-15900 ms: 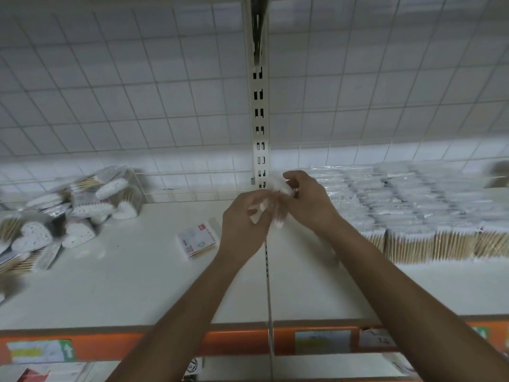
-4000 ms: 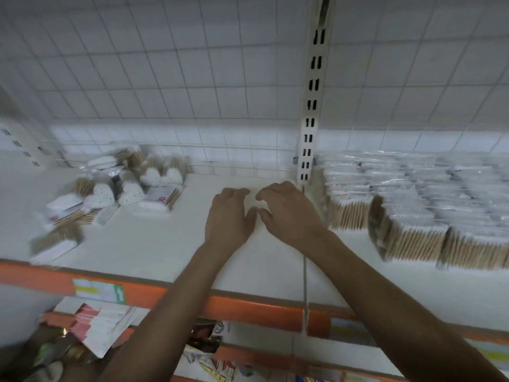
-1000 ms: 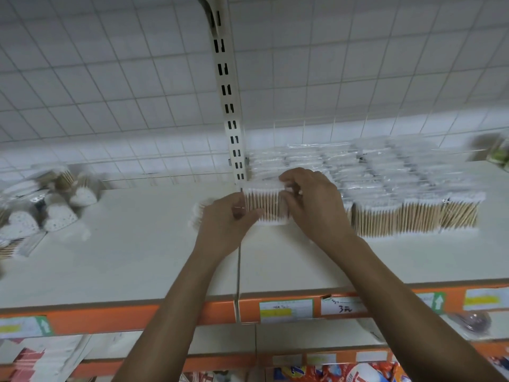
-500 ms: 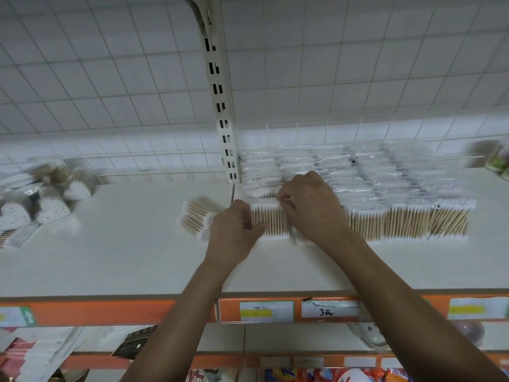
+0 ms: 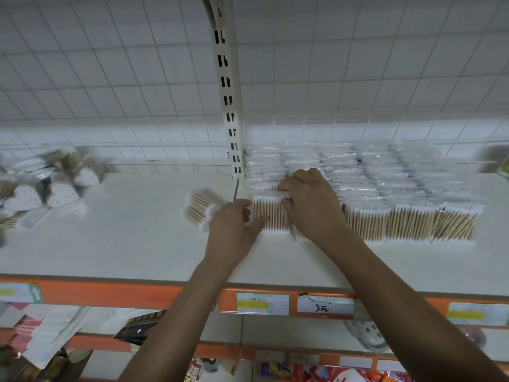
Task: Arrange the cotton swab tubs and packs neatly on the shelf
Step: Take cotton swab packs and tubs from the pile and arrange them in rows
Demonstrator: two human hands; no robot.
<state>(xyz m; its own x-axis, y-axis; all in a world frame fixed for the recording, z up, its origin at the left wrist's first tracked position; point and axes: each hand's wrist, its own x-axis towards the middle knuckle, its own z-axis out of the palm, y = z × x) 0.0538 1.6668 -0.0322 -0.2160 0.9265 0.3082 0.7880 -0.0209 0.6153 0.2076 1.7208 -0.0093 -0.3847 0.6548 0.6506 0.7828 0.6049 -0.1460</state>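
A clear pack of wooden-stick cotton swabs [image 5: 268, 216] stands at the left end of a long front row of swab packs [image 5: 407, 224] on the white shelf [image 5: 124, 244]. My left hand [image 5: 234, 232] grips the pack's left edge with thumb and fingers. My right hand [image 5: 311, 205] is curled over its top right corner. A loose swab pack [image 5: 197, 208] lies tilted just left of my left hand. Heart-shaped swab tubs [image 5: 59, 188] and mixed packs sit heaped at the far left.
More flat packs [image 5: 358, 166] are stacked behind the front row up to the wire-grid back. A slotted upright post [image 5: 227, 100] rises behind the hands. Orange shelf edge [image 5: 110, 293] carries price labels; lower shelves hold other goods.
Both hands have pressed the held pack down into place at the left end of the front row. The loose pack on the left stays where it lay.
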